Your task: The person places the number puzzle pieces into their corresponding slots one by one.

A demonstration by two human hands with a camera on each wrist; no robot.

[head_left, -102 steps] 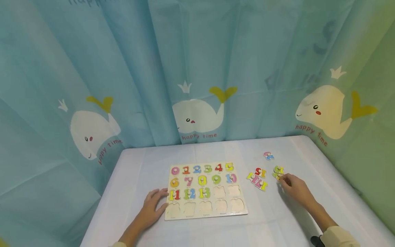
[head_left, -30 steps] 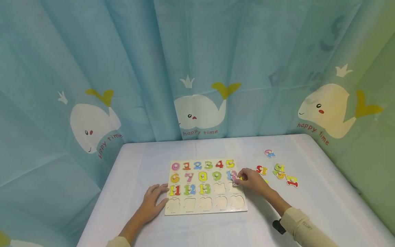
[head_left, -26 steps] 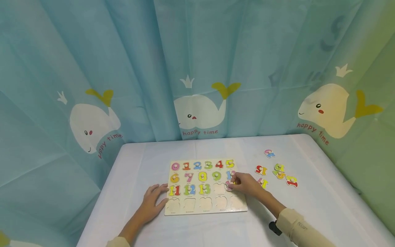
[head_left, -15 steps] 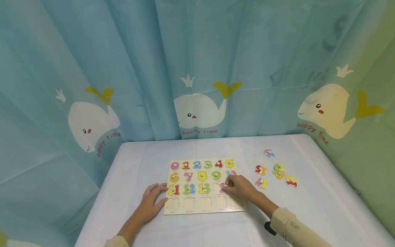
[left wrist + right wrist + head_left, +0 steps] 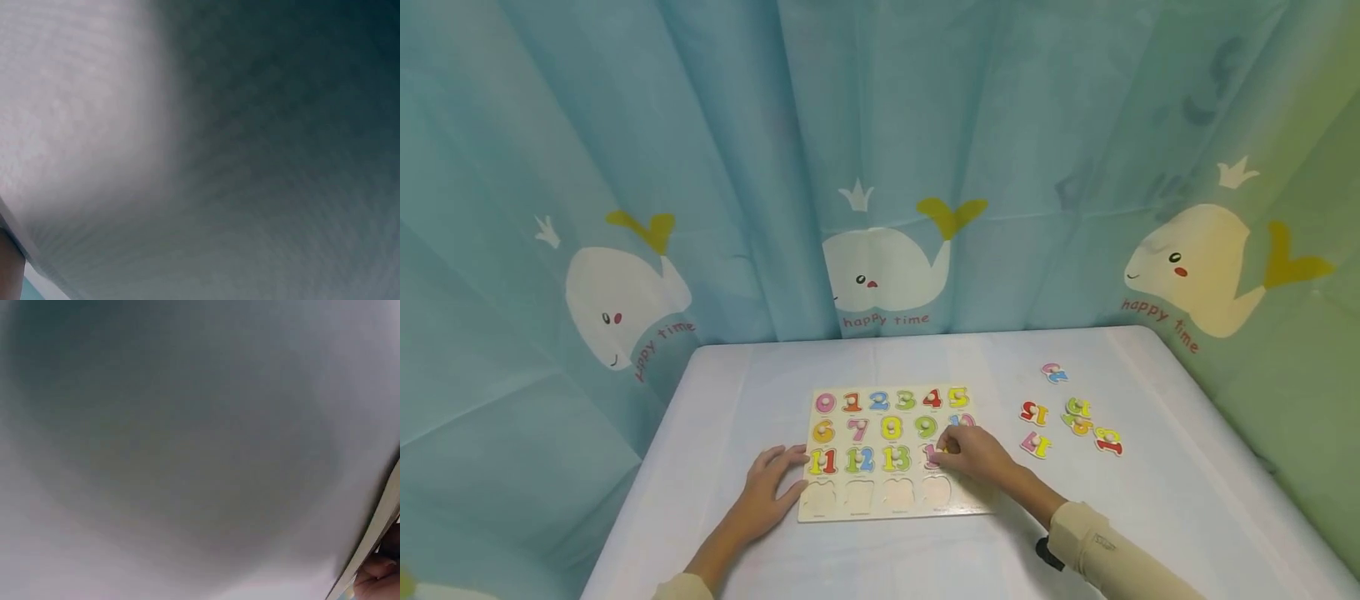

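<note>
A wooden number puzzle board [image 5: 880,515] lies on the white table, with knobbed pieces filling its upper rows. My right hand [image 5: 979,454] pinches a number piece with a pink 1 [image 5: 929,455] over the fourth recess of the third row, right of the 13. The fingers cover the rest of that piece; whether it sits flush I cannot tell. My left hand [image 5: 769,488] rests at the board's left edge, its fingers spread and touching it. In the right wrist view, fingertips [image 5: 378,575] show above the board's edge. The left wrist view is mostly blurred cloth.
Right of the board lie loose pieces: a red-orange 15 [image 5: 1034,412], a pink-yellow 17 [image 5: 1035,445], a red-and-yellow-green one [image 5: 1108,441], two close together [image 5: 1078,415] and a pink-blue one [image 5: 1054,372]. Several recesses show in the bottom row [image 5: 859,497]. A curtain [image 5: 880,150] hangs behind.
My right hand has gone from the loose pieces to the board, then moved left across it with the pink 1 piece to the recess beside the 13. My left hand has stayed at the edge.
</note>
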